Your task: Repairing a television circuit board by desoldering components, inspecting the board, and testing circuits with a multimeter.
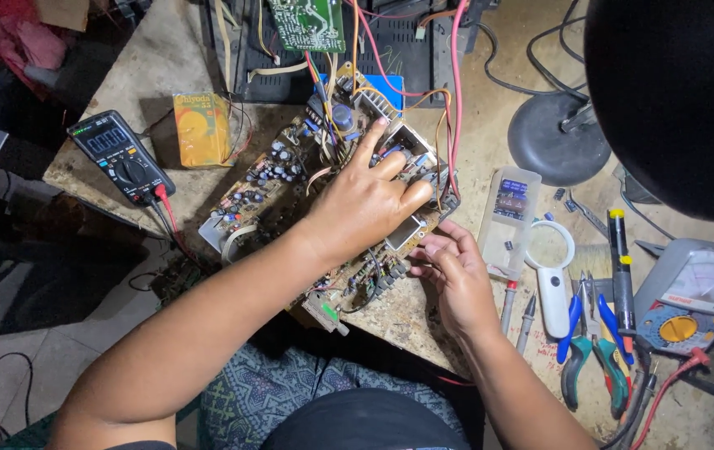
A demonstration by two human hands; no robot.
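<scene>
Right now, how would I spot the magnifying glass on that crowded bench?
Start at the big circuit board under the left hand, then go to the far side of the right hand, past the clear plastic box. The magnifying glass lies flat there, beside the blue-handled pliers. It alone has a white handle and a round clear lens.
</scene>
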